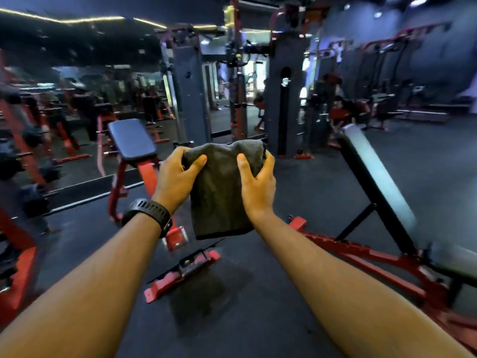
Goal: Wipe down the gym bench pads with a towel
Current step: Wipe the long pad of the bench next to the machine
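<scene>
A dark grey towel (219,192) hangs in the air in front of me, held up by both hands at its top corners. My left hand (178,177), with a black watch on the wrist, grips the left corner. My right hand (255,182) grips the right corner. To the right stands an inclined bench with a long black back pad (376,171) and a seat pad (456,259) on a red frame. To the left is a second bench with a black pad (131,138) on a red frame. The towel touches neither pad.
A red bench foot (180,275) lies on the dark rubber floor right below the towel. Weight racks and dumbbells (15,161) line the left side. Tall cable machine columns (281,99) stand behind the towel. Open floor stretches at the far right.
</scene>
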`<state>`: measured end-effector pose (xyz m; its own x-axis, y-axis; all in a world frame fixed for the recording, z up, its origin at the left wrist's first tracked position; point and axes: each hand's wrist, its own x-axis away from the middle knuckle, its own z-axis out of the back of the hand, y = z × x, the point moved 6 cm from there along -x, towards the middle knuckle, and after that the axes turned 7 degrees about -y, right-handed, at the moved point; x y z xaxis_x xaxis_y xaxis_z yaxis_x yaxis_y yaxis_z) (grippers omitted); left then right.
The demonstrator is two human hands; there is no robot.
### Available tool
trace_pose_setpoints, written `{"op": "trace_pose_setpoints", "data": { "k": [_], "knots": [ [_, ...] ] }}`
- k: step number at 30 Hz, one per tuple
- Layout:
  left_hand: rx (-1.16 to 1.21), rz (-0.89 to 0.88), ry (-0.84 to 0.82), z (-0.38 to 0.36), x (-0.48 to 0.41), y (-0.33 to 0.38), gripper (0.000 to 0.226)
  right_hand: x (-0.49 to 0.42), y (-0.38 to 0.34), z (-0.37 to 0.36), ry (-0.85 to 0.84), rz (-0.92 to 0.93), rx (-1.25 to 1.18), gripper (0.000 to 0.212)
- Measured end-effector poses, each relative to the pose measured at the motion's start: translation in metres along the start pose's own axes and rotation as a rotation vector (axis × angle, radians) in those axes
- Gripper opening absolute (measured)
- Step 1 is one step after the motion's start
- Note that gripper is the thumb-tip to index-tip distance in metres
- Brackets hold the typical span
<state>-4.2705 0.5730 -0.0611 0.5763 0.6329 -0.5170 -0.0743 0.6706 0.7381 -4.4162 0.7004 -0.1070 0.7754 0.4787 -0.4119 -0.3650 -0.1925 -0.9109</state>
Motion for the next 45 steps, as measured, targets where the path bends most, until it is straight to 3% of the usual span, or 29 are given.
{"op": "trace_pose_setpoints", "data": {
  "k": [11,22,32,45],
  "knots": [
    [0.185,-0.188,-0.358,-0.141,-0.195,-0.066,0.02,-0.147,0.08,0.031,0.433,-0.055,0.167,0.057],
    [0.294,-0.358,-0.572,-0.276,-0.317,-0.043,0.017,-0.241,0.104,0.1,0.736,-0.073,0.287,0.05],
    [0.278,-0.441,-0.723,-0.473,-0.422,-0.025,0.021,-0.367,0.2,0.214,0.862,-0.153,0.319,0.053],
    [0.131,-0.471,-0.727,-0.705,-0.577,-0.021,0.02,-0.571,0.33,0.347,0.937,-0.276,0.389,0.052]
  ]
}}
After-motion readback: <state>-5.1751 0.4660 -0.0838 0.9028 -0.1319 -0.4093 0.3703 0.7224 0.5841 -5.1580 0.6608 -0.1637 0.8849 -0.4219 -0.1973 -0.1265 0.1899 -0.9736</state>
